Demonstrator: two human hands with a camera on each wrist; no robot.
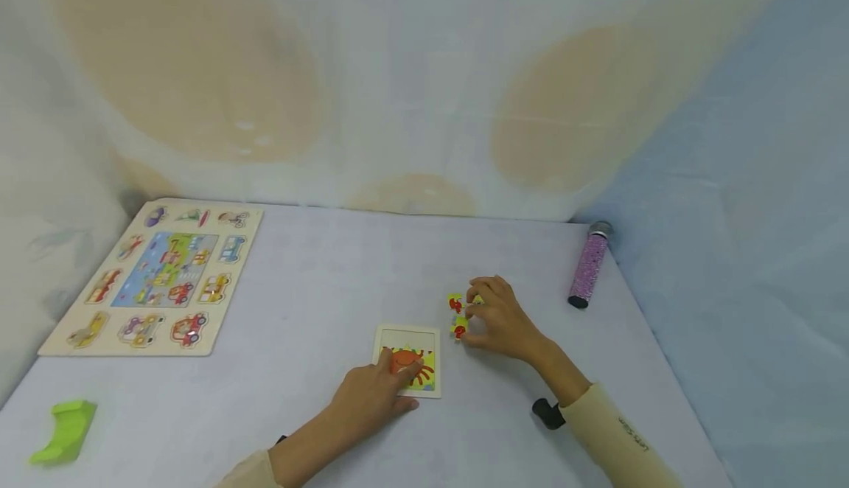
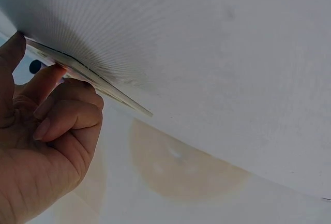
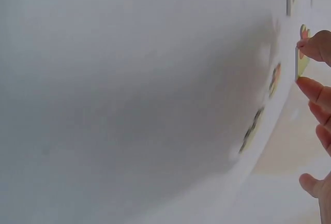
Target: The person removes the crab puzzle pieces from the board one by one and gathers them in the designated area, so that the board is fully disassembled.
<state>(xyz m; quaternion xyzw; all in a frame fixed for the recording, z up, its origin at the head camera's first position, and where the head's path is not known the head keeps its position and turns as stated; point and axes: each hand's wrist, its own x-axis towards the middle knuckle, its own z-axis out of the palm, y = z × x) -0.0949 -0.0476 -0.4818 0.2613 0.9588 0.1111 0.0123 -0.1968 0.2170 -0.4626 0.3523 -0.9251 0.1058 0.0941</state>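
Observation:
A small square puzzle tray (image 1: pixel 407 329) with a red crab picture lies before me, its upper part showing bare backing. My left hand (image 1: pixel 371 397) steadies it, a fingertip on the picture and the thumb at the near edge; in the left wrist view its other fingers are curled. To the right of the tray, my right hand (image 1: pixel 502 321) pinches a red-and-yellow puzzle piece (image 3: pixel 302 61) between thumb and forefinger. Two loose pieces are close by: one puzzle piece (image 1: pixel 455 303) beyond the held one, another (image 1: pixel 478 299) partly hidden by the fingers.
A large wooden vehicle puzzle board (image 1: pixel 225 274) lies at the back left. At the front left is a curved green block (image 1: pixel 66 433). A glittery purple tube (image 1: pixel 589 267) lies near the right edge, and a black object (image 1: pixel 547 414) sits beside the right forearm.

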